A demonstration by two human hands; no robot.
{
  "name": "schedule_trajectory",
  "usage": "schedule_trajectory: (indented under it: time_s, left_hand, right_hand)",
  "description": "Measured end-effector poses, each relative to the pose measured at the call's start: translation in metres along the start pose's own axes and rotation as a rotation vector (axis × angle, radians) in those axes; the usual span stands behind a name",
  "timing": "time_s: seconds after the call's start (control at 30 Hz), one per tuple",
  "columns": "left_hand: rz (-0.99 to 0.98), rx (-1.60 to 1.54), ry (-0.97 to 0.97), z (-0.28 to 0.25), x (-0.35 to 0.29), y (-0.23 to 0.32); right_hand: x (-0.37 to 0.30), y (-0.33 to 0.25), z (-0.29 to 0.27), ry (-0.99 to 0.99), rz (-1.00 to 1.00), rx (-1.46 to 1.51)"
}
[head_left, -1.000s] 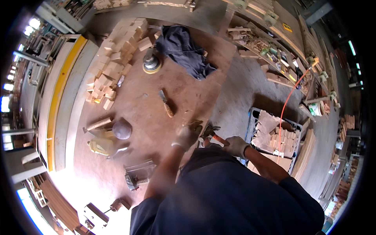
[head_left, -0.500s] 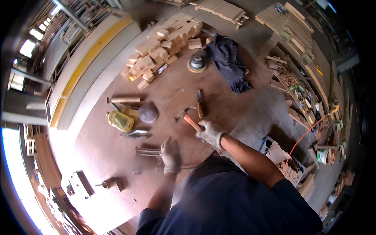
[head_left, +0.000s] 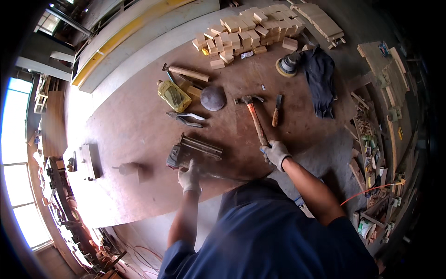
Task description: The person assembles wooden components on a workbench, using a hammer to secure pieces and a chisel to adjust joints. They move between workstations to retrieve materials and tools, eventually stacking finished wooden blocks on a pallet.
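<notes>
My gloved right hand (head_left: 277,154) is closed round the lower handle of a claw hammer (head_left: 253,114), its head pointing away from me above or on the brown tabletop (head_left: 134,167). Just right of the hammer lies a chisel (head_left: 277,111) with a wooden handle. My gloved left hand (head_left: 189,179) is at the handle of a nail gun (head_left: 197,146) lying on its side, thumb across it; the other fingers are partly hidden. Beyond the nail gun lie pliers (head_left: 186,118), a yellow bottle (head_left: 174,96), a dark rounded dome (head_left: 213,98) and a second hammer (head_left: 188,73).
Wooden blocks (head_left: 246,30) are piled along the far edge. Near them are a round sander (head_left: 288,64) and a dark cloth (head_left: 320,81). A blurred metal tool (head_left: 130,171) stands at left. An orange hose (head_left: 367,189) and wood scraps lie at right.
The view has shifted. My left hand has moved from beside the nail gun's magazine to its handle. The hammer, still in my right hand, has swung its head farther away from me.
</notes>
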State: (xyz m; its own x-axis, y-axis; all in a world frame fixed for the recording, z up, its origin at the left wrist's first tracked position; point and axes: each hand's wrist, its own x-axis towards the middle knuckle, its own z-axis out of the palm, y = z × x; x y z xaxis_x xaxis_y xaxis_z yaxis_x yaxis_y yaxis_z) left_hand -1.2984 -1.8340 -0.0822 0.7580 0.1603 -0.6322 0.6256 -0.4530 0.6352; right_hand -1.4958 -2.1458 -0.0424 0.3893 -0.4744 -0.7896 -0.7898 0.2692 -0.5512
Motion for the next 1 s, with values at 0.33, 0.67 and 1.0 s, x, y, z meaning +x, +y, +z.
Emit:
schedule_trajectory:
  time_s: [0.33,0.67,1.0]
  left_hand:
    - [0.074,0.238,-0.041,0.058,-0.049,0.007]
    - [0.501,0.12,-0.158,0.128,-0.055,0.028]
    - [0.532,0.393,0.003,-0.011,-0.141,-0.169]
  right_hand:
    - [0.002,0.03,-0.035,0.594,-0.477,-0.617]
    - [-0.077,0.139,-0.055,0.371,-0.49,-0.451]
    - [-0.09,0.291,-0.058,-0.16,-0.288,-0.558]
